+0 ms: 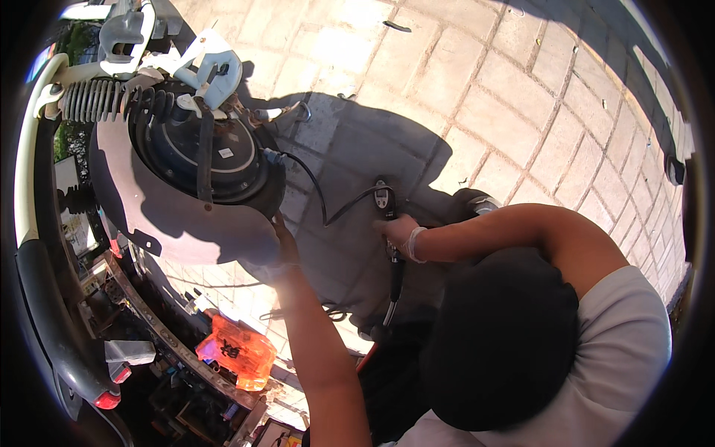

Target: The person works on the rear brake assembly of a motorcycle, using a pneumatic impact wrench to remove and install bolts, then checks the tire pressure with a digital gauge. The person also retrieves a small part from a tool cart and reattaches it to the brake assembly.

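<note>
Down on the sunlit paving (514,112), R hand (400,231) is wrapped round a black gauge (383,197), pale face showing. Its thin black hose (322,203) loops over to the wheel (238,167), which sits L of the gauge. L hand (284,242) is at the wheel's lower edge, by a grey panel (186,232); can't tell if it's gripping. Hands apart.

To do this well, imo: keep hose slack, connector (272,156) square to the wheel, gauge face readable, wheel steadied w/ L.

Materials etc.: matte blk disc-shaped hub (179,160), smooth curved panel, ribbed coil spring (91,100), rough rectangular pavers, crinkly see-thru orange plastic (242,354) lower L.
</note>
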Tool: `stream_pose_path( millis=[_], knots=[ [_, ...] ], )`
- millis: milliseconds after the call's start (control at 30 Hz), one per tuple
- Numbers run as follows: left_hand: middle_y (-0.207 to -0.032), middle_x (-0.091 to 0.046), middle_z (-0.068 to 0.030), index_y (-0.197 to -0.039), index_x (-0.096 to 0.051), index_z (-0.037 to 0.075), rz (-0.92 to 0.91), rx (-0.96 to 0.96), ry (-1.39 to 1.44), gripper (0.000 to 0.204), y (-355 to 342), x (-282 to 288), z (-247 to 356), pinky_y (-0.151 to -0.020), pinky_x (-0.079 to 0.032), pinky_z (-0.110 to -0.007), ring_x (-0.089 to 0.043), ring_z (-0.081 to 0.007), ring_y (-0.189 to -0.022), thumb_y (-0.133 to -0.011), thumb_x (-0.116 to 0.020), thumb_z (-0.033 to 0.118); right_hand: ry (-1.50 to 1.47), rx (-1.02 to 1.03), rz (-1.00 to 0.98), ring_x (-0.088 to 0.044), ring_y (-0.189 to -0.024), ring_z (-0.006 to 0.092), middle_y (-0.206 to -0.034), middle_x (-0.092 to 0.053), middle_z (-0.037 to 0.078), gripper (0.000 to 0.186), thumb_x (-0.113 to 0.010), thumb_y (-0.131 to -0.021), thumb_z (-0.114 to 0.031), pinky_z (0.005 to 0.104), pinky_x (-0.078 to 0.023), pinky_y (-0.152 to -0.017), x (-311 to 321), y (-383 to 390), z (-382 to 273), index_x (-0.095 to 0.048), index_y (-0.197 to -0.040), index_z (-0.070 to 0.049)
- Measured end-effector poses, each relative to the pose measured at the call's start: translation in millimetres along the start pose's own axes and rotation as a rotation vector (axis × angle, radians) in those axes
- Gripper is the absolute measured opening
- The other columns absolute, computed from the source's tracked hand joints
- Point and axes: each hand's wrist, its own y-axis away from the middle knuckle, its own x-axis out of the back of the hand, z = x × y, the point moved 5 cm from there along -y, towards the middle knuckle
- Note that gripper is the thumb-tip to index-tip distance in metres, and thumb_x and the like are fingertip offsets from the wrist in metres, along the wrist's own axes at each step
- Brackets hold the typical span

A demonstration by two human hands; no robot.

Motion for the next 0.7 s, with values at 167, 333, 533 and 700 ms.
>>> stream_pose_path(
  millis=[167,333,533,700],
  knots=[
    [-0.145,-0.043,-0.0112,-0.139,-0.043,0.008,-0.082,-0.601,-1.788,0.049,-11,-17,6,-0.113,-0.028,-0.05,-0.039,-0.0285,-0.134,-0.096,-0.052,0.03,0.09,-0.024,-0.041,-0.048,-0.049,0.0179,-0.059,-0.053,0.006,0.028,-0.066,-0.079,-0.027,0.034,-0.04,-0.049,-2,21,-11,-0.059,-0.065,-0.003],
    [-0.145,-0.043,-0.007,-0.14,-0.041,0.013,0.071,0.1,0.168,0.049,-17,-7,-7,-0.115,-0.022,-0.052,-0.036,-0.0242,-0.135,-0.098,-0.047,0.036,-0.063,-0.083,-0.171,-0.052,-0.051,0.0204,-0.061,-0.055,0.008,0.024,-0.064,-0.081,-0.023,0.0353,-0.043,-0.048,-3,28,-11,-0.061,-0.071,-0.002],
    [-0.142,-0.047,-0.0058,-0.137,-0.045,0.014,-0.065,-0.194,-1.163,0.05,-10,1,32,-0.113,-0.024,-0.055,-0.04,-0.0253,-0.132,-0.094,-0.053,0.038,-0.057,-0.106,-0.222,-0.054,-0.05,0.0212,-0.064,-0.056,0.008,0.019,-0.063,-0.082,-0.02,0.0349,-0.043,-0.046,-10,19,-7,-0.061,-0.074,-0.003],
    [-0.14,-0.048,-0.0037,-0.136,-0.047,0.015,0.28,0.255,0.53,0.055,4,9,-21,-0.111,-0.022,-0.056,-0.041,-0.023,-0.13,-0.09,-0.056,0.044,-0.034,-0.107,-0.18,-0.056,-0.053,0.0208,-0.066,-0.057,0.007,0.02,-0.065,-0.082,-0.024,0.0343,-0.044,-0.049,-3,16,-4,-0.063,-0.077,-0.005]
  ],
)
